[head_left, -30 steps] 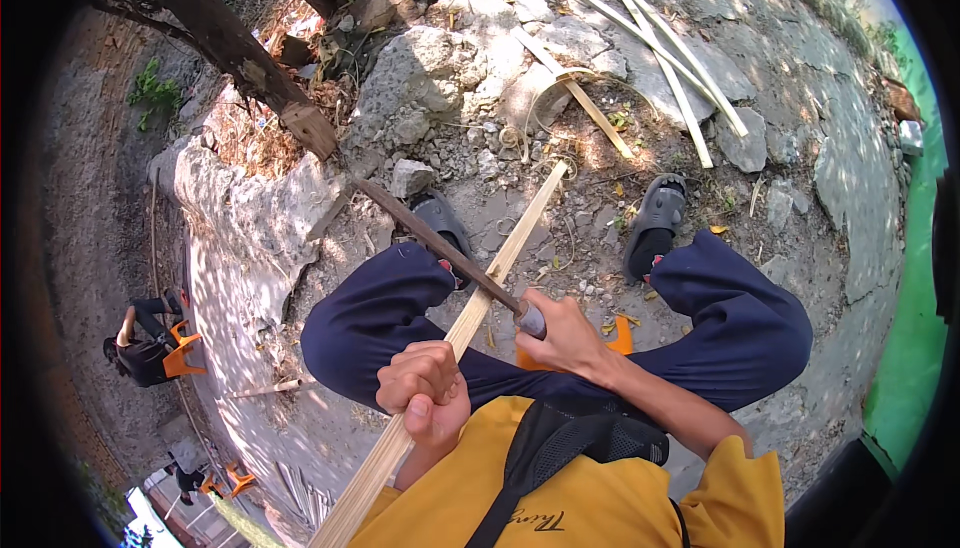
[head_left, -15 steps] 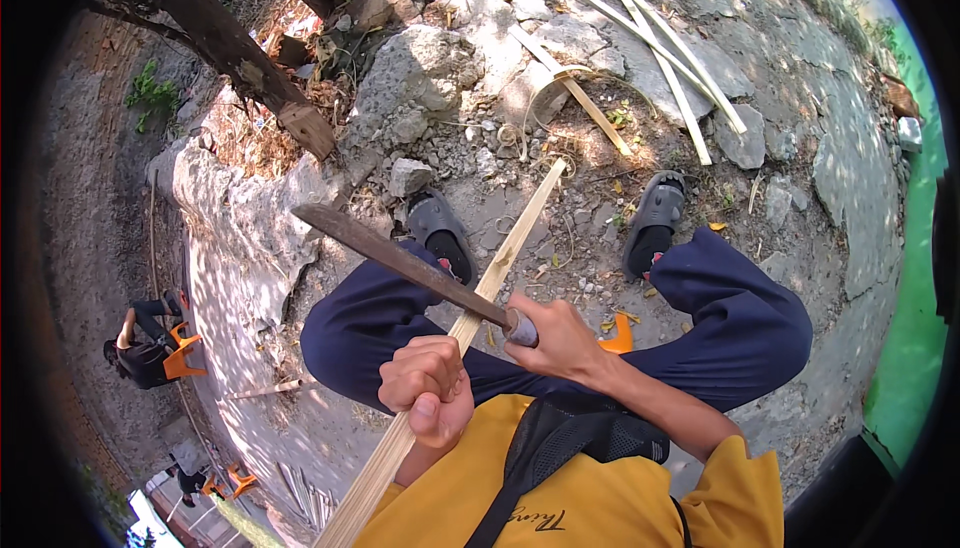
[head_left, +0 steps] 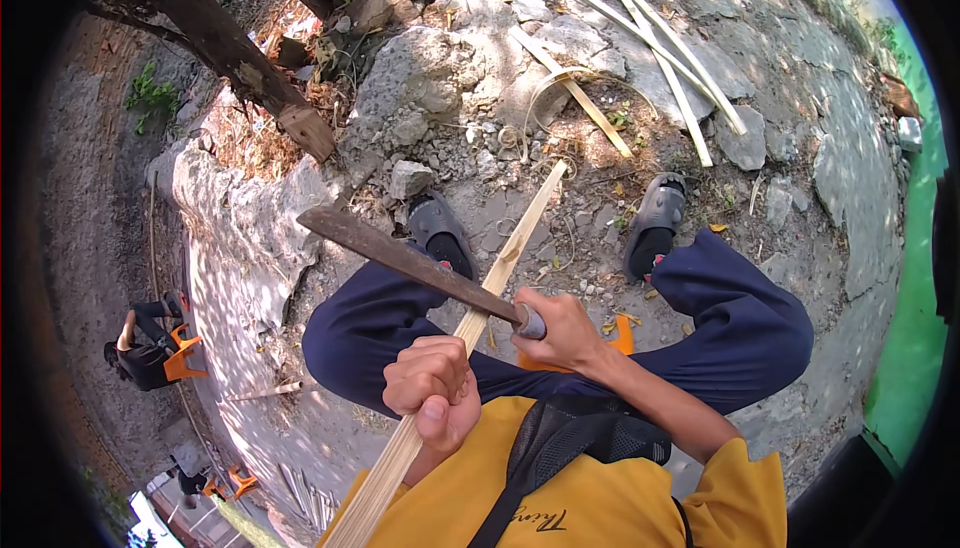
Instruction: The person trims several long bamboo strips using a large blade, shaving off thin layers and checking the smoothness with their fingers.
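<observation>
A long pale bamboo strip runs slantwise from beside my body up between my feet. My left hand is closed in a fist around it, thumb toward me. My right hand grips the short handle of a machete, whose dark, worn blade points to the upper left. The blade lies across the strip just beyond my left fist and appears to touch it. Whether the edge bites into the wood cannot be made out.
More bamboo strips lie on the broken ground ahead, near a curled shaving. Rubble and a tree trunk stand at upper left. An orange plastic piece shows beneath me. Far left, a person sits on an orange chair.
My right hand and the machete have shifted slightly right and away from me along the strip. My left fist has moved a little to the right with the strip.
</observation>
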Available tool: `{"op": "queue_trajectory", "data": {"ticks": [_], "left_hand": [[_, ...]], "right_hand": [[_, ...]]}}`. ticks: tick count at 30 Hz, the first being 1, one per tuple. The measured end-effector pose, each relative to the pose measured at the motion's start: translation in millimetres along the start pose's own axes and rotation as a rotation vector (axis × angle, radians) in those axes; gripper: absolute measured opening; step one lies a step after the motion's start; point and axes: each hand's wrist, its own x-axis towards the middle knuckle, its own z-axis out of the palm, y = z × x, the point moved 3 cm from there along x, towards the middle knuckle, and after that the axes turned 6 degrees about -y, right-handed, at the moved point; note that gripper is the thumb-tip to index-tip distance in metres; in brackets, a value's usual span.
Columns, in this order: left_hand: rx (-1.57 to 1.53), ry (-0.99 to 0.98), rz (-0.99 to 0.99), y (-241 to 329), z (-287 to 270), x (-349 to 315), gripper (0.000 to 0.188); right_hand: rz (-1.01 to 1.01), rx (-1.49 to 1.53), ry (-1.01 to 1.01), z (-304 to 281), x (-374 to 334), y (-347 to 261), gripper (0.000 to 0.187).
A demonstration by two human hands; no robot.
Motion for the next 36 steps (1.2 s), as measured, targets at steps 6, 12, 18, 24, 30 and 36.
{"op": "queue_trajectory", "data": {"ticks": [6, 12, 18, 24, 30, 36], "left_hand": [[-0.093, 0.157, -0.099, -9.9, -28.6, -6.0, 0.043], [-0.076, 0.097, -0.069, -6.4, -16.1, 5.2, 0.042], [-0.078, 0.136, -0.065, -15.7, -30.3, -2.0, 0.039], [-0.151, 0.156, -0.076, -16.4, -34.8, 16.0, 0.036], [-0.146, 0.079, -0.066, -17.1, -13.0, 28.4, 0.035], [-0.146, 0.084, -0.089, -25.2, -20.9, 43.5, 0.036]], "right_hand": [[0.171, -0.1, 0.068, -7.6, 18.2, 35.1, 0.033], [-0.033, 0.004, 0.027, 5.2, 10.4, -26.1, 0.033], [0.218, 0.002, 0.097, -4.6, 25.0, 49.4, 0.024], [0.208, -0.048, 0.081, 0.7, 26.0, -2.9, 0.026], [0.143, 0.005, 0.235, -10.8, 29.1, 48.8, 0.024], [0.212, 0.068, 0.19, -14.8, 37.1, 25.0, 0.025]]}}
